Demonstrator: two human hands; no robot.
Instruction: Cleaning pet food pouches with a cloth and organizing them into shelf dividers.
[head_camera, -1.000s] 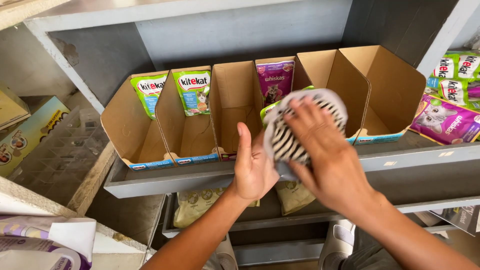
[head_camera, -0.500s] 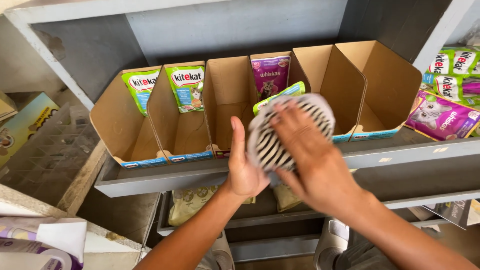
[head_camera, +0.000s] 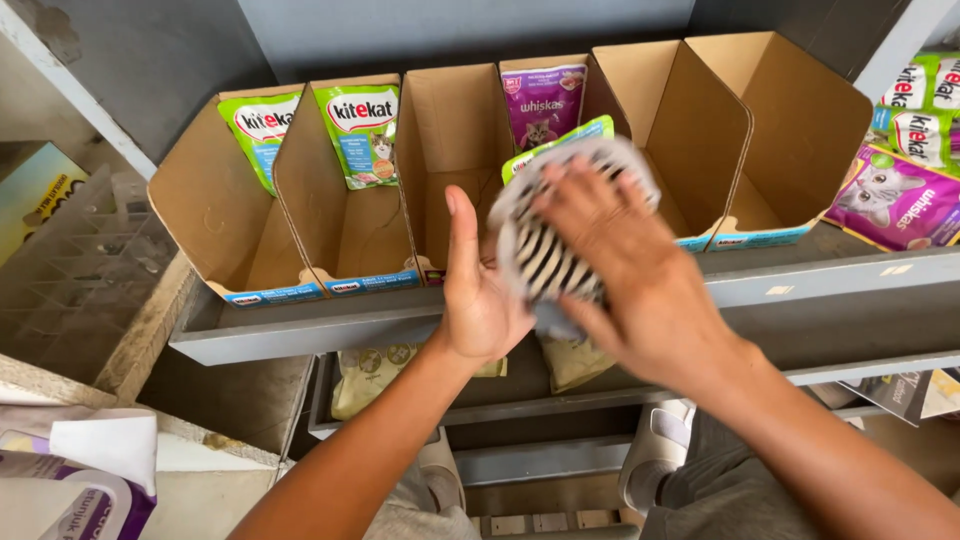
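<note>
Bare forearms, no sleeves; grey trousers (head_camera: 720, 490); pale shoes (head_camera: 655, 470).

Shelf (head_camera: 300, 335): a row of open cardboard boxes (head_camera: 440, 180) stands on it, side by side, open fronts at the shelf's front edge.

- Two leftmost boxes: one pouch (head_camera: 262, 128) and one pouch (head_camera: 362, 130) each, upright against the back.
- Third box: beside these on the right.
- Fourth box: a pouch (head_camera: 543, 102) at the back.
- Two rightmost boxes: adjoining.
- Right of the row: stacked pouches (head_camera: 895, 195) on the shelf.

Before the third and fourth boxes: left hand (head_camera: 478, 290) and right hand (head_camera: 630, 270), a striped cloth (head_camera: 545, 255) between them, a pouch edge (head_camera: 560, 140) behind it.

Below: a lower shelf with bags (head_camera: 365, 375). Far left: a crate (head_camera: 75, 270).
</note>
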